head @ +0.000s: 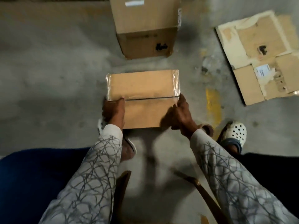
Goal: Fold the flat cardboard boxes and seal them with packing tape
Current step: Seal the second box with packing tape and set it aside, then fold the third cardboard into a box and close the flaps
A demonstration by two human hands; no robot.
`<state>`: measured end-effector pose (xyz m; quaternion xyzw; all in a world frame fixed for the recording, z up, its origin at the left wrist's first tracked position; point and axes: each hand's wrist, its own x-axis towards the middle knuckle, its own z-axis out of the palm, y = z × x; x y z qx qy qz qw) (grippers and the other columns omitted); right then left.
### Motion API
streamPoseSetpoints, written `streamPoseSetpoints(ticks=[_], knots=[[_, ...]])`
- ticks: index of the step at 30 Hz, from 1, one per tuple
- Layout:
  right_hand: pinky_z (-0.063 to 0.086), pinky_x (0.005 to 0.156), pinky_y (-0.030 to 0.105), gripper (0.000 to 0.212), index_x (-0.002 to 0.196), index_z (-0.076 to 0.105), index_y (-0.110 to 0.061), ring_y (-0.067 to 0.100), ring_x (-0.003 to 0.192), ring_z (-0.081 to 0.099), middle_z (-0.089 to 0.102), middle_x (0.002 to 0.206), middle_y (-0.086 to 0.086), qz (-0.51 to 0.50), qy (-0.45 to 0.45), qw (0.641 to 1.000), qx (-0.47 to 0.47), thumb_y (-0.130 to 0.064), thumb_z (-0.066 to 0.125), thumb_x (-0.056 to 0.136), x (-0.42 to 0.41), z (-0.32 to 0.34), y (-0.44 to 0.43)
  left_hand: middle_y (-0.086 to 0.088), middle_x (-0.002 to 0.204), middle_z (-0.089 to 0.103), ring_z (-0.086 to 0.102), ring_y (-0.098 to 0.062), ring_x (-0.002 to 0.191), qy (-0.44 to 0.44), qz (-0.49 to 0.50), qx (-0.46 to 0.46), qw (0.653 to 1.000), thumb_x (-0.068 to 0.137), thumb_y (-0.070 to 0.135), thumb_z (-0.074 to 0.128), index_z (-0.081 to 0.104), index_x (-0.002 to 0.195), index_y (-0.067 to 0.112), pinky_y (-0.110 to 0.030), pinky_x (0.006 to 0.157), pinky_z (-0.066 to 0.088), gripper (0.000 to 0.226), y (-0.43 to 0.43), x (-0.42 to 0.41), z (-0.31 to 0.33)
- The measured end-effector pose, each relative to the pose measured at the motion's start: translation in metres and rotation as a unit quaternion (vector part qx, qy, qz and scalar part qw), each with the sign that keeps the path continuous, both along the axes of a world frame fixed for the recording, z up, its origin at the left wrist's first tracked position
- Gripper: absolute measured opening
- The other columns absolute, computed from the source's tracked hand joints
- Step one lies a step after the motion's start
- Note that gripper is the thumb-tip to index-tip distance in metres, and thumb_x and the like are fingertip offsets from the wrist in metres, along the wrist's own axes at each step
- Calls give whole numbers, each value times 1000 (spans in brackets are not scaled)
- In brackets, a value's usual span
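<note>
The left hand (114, 109) grips the near-left edge of the small box (143, 97), thumb on top by the centre seam. The box sits mid-scene above the concrete floor (48, 78), with clear tape (176, 81) wrapping its side edges. The right hand (181, 112) clasps its near-right edge with curled fingers. A tall box (145, 26) stands just beyond. Further right lie a yellow mark (212, 105), a white clog (234, 131) and torn flattened cardboard (262, 62).

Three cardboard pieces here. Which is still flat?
The torn sheet at far right, bearing a white label. The small taped box held by left hand and right hand, and the tall box beyond it, stand folded.
</note>
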<state>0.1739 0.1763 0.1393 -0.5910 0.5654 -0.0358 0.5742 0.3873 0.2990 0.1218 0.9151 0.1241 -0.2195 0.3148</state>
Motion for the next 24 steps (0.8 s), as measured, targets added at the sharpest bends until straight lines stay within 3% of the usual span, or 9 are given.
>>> streamPoseSetpoints(ticks=[3,5,8,11,13,16,19,21,24], knots=[[56,51,48,55,127,35,-68,47,103,59,49,135,9,10,-56,996,73,-36,44,83,59,38,7,-12,134,54,47,-37,126,-53,28,62,996,73,45,65,52,126,16,-49,106,36,62,-3,66,26],[60,64,53,43,120,37,-72,38,108,59,52,132,-1,43,-96,989,99,-44,43,88,109,46,15,-14,136,51,45,-37,127,-89,42,90,991,76,46,58,50,126,13,-51,109,32,61,10,118,34],[53,95,55,35,117,47,-64,25,111,61,62,119,-11,68,-138,987,52,-49,44,86,190,24,20,-14,141,47,40,-37,132,-123,86,123,981,81,49,53,45,133,12,-51,110,27,64,31,188,27],[45,106,55,63,138,38,-57,34,120,58,57,138,1,79,-132,988,14,-58,40,76,267,-27,1,-14,145,45,38,-36,135,-162,109,124,973,83,51,55,41,140,14,-50,111,24,70,24,250,16],[42,109,52,66,150,26,-51,34,127,52,46,151,3,104,-119,987,-23,-43,42,87,299,-14,-10,-14,153,37,32,-35,142,-178,110,108,972,81,55,62,32,150,18,-52,115,20,84,8,280,13],[33,116,43,62,159,13,-34,33,140,39,32,162,5,163,-89,981,-62,-26,39,103,341,-26,-20,-24,163,-2,-1,-40,151,-106,-85,127,983,91,61,54,6,159,13,-57,119,5,96,-29,287,-6],[32,117,39,57,160,19,-26,30,143,37,33,161,6,187,-77,977,-73,-27,38,106,356,-46,-15,-12,164,-21,-18,-42,149,7,-361,154,920,93,70,37,-2,158,36,-67,115,-1,83,-62,252,-49],[27,120,35,53,158,27,-23,23,147,32,30,162,3,204,-103,971,-71,-23,39,106,350,-58,-6,-3,161,-32,-29,-40,146,-13,-426,172,888,95,66,36,-10,154,48,-76,109,-7,77,-64,233,-74],[27,118,25,43,150,45,-18,19,143,39,42,156,5,175,-145,970,-87,-21,42,107,316,-69,-3,1,161,-31,-29,-36,147,-61,-422,184,886,90,74,35,-12,151,52,-74,106,-14,80,-56,220,-81]])
